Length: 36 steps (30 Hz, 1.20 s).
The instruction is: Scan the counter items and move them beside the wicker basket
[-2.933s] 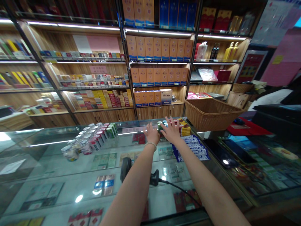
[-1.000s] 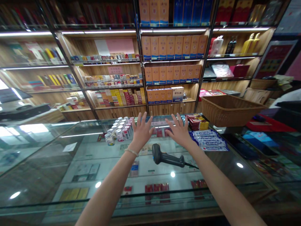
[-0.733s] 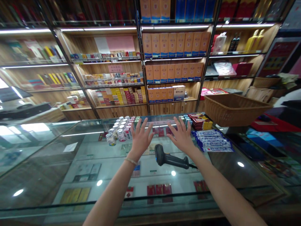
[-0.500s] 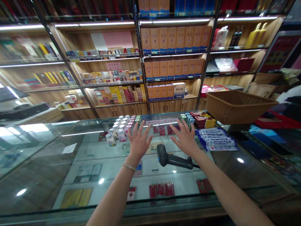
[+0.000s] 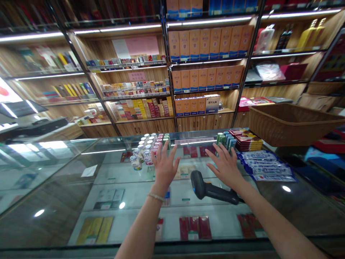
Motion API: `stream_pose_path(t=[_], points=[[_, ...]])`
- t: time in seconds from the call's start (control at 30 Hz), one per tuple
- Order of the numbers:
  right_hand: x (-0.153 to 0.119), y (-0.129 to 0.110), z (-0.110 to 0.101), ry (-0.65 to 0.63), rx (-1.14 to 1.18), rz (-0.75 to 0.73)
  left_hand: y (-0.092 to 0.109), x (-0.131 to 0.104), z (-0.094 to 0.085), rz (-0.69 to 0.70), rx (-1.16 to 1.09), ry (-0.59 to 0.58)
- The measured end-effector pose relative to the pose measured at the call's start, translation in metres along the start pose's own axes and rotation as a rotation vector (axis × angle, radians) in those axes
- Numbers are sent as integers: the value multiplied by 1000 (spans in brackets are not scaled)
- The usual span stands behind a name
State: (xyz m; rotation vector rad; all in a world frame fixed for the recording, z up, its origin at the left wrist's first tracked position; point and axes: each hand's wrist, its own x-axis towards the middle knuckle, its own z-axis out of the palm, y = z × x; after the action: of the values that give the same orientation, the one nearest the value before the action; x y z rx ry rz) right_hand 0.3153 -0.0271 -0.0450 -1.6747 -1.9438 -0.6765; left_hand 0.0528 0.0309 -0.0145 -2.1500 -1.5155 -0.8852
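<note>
A: Where do the cans lie relative to the fingers?

B: From my remote station, the clustered cans [image 5: 147, 148] stand just beyond and left of the left hand's [image 5: 164, 169] fingertips; the green and blue cans [image 5: 221, 138] stand just beyond the right hand's [image 5: 226, 169]; I cannot tell contact; fingers of both hands are spread, unclosed; the scanner [image 5: 212, 190] lies between the forearms, handle beside the right wrist.

A: Materials and shapes?

B: Cans: short cylinders, the clustered ones mostly pale-topped; scanner: dark, smooth, pistol-shaped; stacked packets [image 5: 245, 139]: flat, red and yellow; overlapping wrappers [image 5: 265, 163]: glossy, blue and white.

A: Containers?

B: Basket [image 5: 285, 132]: brown, woven, flared, its floor hidden from me; glass counter [image 5: 104, 156]: red packs [image 5: 194, 227] and yellow packs [image 5: 95, 230] inside; wooden shelves [image 5: 151, 127] behind: orange boxes [image 5: 205, 45].
</note>
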Motion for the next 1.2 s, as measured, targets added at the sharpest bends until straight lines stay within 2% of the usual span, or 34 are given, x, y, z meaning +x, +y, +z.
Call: stream_pose_path(t=[0.2,0.4,0.53,0.67,0.87,1.0,1.2], points=[[-2,0,9,39,-18,4,-10,-1,4,-16,15,62],[0,2,13,49,-21,-26,-14,-4,8,-54,29,64],[21,-5,7,29,-30,-95,-17,-5,12,-60,35,69],[57,-21,11,-47,7,-189,-21,-5,15,-114,6,84],[103,-56,47,-160,100,-217,-22,-6,18,-206,12,105],[125,-79,72,-238,141,-229,-21,-7,18,-269,38,93],[149,-105,98,-300,147,-190,-21,-8,18,-304,65,63]])
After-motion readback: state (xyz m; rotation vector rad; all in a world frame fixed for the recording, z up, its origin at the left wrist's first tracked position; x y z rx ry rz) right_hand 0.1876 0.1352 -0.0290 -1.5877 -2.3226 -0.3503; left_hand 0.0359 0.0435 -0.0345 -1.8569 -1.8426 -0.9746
